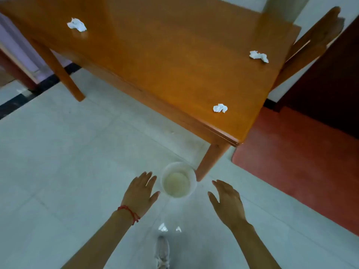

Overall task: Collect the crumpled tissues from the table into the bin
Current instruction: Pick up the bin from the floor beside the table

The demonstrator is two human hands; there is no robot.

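Three crumpled tissues sit on the big wooden surface point(174, 61), and not one has been collected yet! Largest first: that orange-brown top fills the upper half of the view, a chair point(314, 45) tucked at its far right side, pale tiled floor point(68, 162) below. Down on the floor, just beside the near table leg point(210, 162), stands the bin point(178, 179), a small translucent white tub, and it looks empty, only its pale bottom showing. Either side of it, the hands: left hand point(139, 193), red cord at the wrist, fingers point(149, 179) spread flat and holding nothing, its thumb close to the bin's rim, whether touching I cannot tell; right hand point(227, 200) just as open and empty, a little apart from the bin. Now the tissues: far-left tissue point(76, 24) well away across the top, right-edge tissue point(258, 56) near the chair, near-corner tissue point(220, 108) closest to the bin. The risks, as I judge them: the bin is light and small-mouthed, so a dropped tissue could miss, and a careless hand or the shoe point(162, 251) behind could tip it. Two white scraps point(162, 227) lie on the floor near the shoe, too blurred to identify.
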